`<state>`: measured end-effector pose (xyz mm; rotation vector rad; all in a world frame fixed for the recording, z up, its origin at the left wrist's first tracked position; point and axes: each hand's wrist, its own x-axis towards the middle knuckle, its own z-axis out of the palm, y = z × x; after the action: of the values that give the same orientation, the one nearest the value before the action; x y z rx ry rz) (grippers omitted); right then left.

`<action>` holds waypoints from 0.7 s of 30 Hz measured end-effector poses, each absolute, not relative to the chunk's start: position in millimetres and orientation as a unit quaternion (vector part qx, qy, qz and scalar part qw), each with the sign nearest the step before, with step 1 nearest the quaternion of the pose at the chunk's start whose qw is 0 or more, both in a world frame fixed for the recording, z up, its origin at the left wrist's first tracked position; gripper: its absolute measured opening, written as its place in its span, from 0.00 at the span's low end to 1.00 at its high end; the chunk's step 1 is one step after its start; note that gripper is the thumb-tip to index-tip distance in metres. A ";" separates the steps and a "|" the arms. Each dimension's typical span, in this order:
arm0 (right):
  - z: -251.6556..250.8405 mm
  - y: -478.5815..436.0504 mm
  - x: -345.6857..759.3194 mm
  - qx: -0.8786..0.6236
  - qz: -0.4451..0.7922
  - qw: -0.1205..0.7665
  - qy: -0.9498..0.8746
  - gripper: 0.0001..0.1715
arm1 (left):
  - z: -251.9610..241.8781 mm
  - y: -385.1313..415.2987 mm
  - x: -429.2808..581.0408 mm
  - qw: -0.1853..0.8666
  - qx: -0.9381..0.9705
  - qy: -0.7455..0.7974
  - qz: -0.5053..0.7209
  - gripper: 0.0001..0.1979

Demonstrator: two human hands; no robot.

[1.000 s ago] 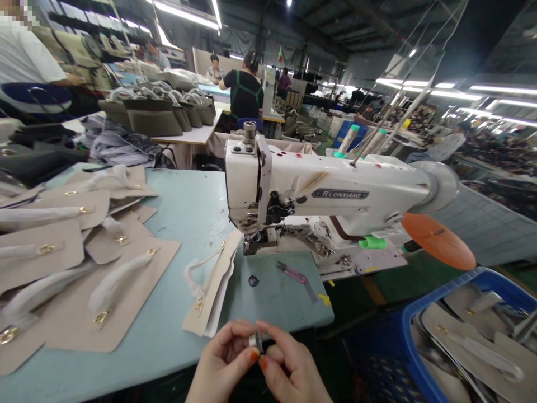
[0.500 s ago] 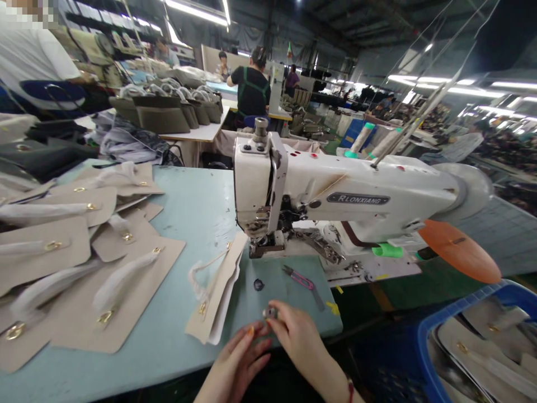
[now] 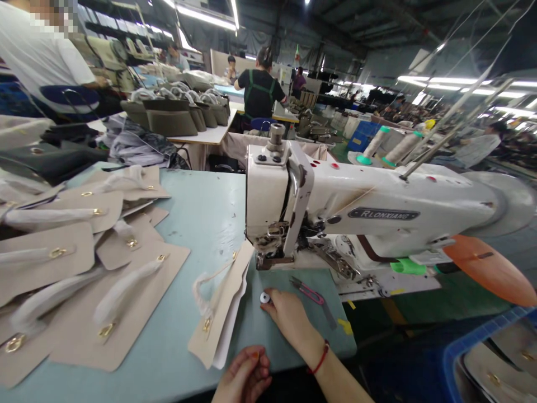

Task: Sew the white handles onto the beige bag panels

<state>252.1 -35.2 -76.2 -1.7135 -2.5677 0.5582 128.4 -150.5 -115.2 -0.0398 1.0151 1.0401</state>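
On the pale blue table, my right hand (image 3: 287, 313) pinches a small round bobbin (image 3: 264, 298), silvery white with a dark centre, between thumb and fingertips. My left hand (image 3: 248, 372) is at the table's front edge with its fingers curled together; whether something small is in them is hidden. Left of the hands stands a beige bag panel (image 3: 222, 308) with a wrapped handle and gold rings, partly folded with a white underside. To the right of my right hand lie pink thread snips (image 3: 308, 291). The white sewing machine (image 3: 335, 196) stands just behind.
Beige panels with wrapped handles (image 3: 138, 296) cover the table's left side. A blue basket (image 3: 451, 352) holding more panels stands at lower right. An orange disc (image 3: 490, 268) hangs below the machine's right end. Co-workers sit beyond, one in a black top (image 3: 258, 95).
My right hand has moved forward onto the table with a bobbin, apart from my left hand. My left hand has drawn back and curled its fingers. The view has shifted slightly.
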 end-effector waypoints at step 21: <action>-3.1 -118.4 294.7 -0.479 0.294 0.195 -0.804 0.18 | -59.2 -145.9 141.4 0.717 0.090 0.464 0.512 0.19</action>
<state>294.7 -118.4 -3.1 -1.3411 -2.2524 0.8252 141.4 -145.9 -59.2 0.1988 1.0256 1.1333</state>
